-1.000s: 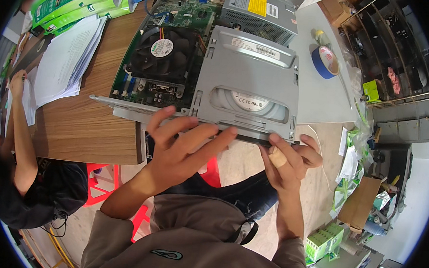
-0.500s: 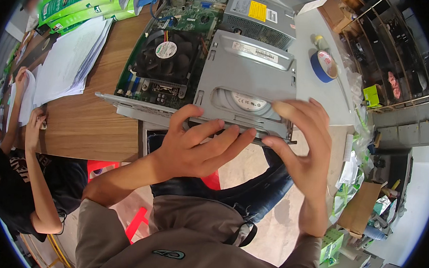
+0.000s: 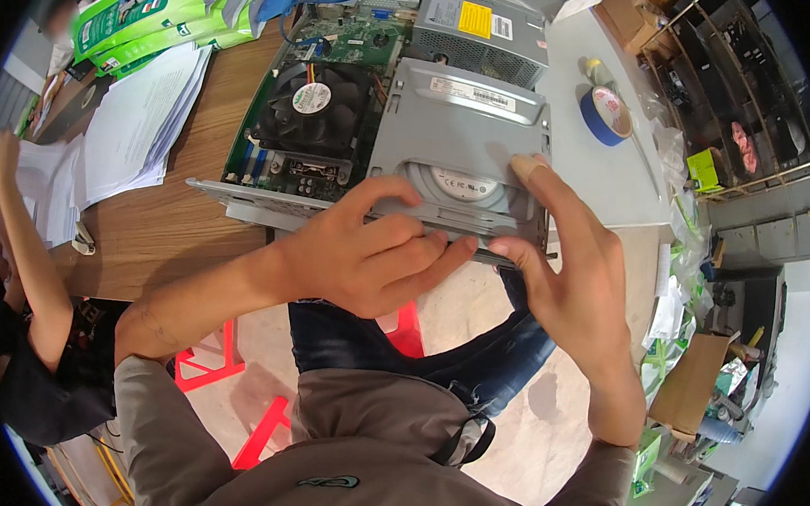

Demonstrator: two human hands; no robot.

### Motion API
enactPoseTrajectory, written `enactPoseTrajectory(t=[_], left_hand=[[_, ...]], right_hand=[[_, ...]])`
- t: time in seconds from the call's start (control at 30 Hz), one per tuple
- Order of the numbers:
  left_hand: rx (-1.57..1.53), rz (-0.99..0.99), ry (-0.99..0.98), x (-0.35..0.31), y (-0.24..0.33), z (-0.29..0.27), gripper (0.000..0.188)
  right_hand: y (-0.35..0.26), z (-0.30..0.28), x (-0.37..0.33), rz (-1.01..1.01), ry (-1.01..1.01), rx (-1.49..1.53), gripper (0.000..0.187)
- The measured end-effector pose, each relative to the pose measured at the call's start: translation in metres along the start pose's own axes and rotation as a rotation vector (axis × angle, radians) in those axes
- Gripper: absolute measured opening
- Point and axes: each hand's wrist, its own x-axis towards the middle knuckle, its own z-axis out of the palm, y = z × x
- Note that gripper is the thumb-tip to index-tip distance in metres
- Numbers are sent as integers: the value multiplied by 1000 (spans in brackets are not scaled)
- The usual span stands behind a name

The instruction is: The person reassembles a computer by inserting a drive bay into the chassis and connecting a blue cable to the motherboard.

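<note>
An opened desktop computer (image 3: 329,49) lies in front of me, its green board and black fan (image 3: 314,108) exposed on the left. Over its right part sits a grey metal drive bay (image 3: 450,130) with a round-edged cut-out, through which a drive (image 3: 465,186) with a white label shows. My left hand (image 3: 373,246) grips the bay's front edge, thumb on top by the cut-out and fingertips along the front. With my right hand (image 3: 576,268) I hold the front right corner, index finger on the top plate and thumb at the front edge.
A silver power supply (image 3: 479,35) is behind the bay. Blue tape (image 3: 606,115) lies on the pale surface at right. Stacked papers (image 3: 144,121) and green packages (image 3: 174,16) are on the wooden table (image 3: 160,238) at left, where another person's arm (image 3: 30,249) reaches in.
My left thumb has moved right, onto the bay's top near the cut-out. The right hand keeps its place at the corner. At left, the other person's arm has lifted among the papers.
</note>
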Motion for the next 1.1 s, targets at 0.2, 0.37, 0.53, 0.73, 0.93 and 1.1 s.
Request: enactPoseTrajectory(t=[0.2, 0.37, 0.53, 0.73, 0.93, 1.1], left_hand=[[-12, -2, -1, 0, -1, 2, 28], [62, -135, -35, -5, 4, -15, 29], [-26, -485, -87, -16, -21, -48, 28], [-214, -497, -63, 16, -61, -39, 18], [-90, -428, -212, 34, -99, 44, 26], [-275, -729, -617, 63, -111, 48, 40]], right_hand=[[4, 5, -5, 36, 73, 52, 55], [8, 3, -7, -92, 63, -54, 53], [-2, 34, -23, -460, 103, -397, 31], [6, 64, -22, -528, 240, -409, 25], [16, 62, -27, -597, 263, -452, 20], [19, 65, -26, -592, 282, -378, 21]])
